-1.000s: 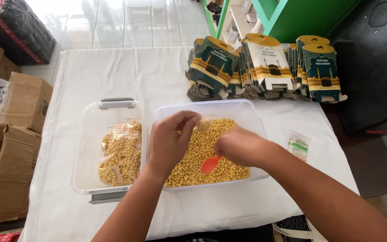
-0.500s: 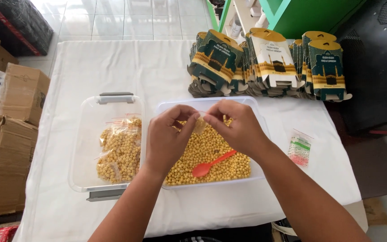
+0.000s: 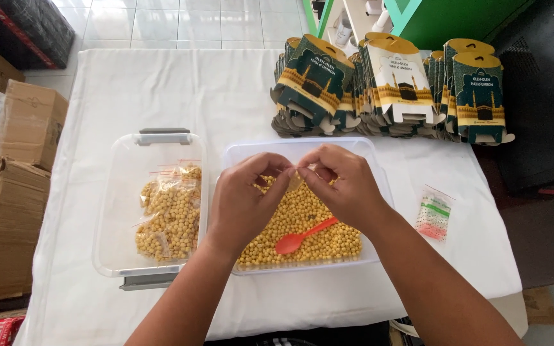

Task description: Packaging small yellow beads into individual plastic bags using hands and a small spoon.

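l grip (image 3: 246, 198) + r grip (image 3: 344, 182): both pinching small clear bag (image 3: 297, 181) | over chickpea tub (image 3: 367, 256) | orange spoon (image 3: 302, 236) inside

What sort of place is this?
Probably a small home or shop packing station: a cloth-covered table holds a clear tub of yellow chickpeas, filled zip bags, stacked flat gift boxes; cardboard cartons stand beside it.

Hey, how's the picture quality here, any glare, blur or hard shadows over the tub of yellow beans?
Head view: bright, even daylight, sharp across the frame; the white tablecloth is nearly blown out; only soft shadows under the left hand and right hand on the yellow beans; faint sheen on the clear tub; the table edges bow slightly, a wide-angle effect.
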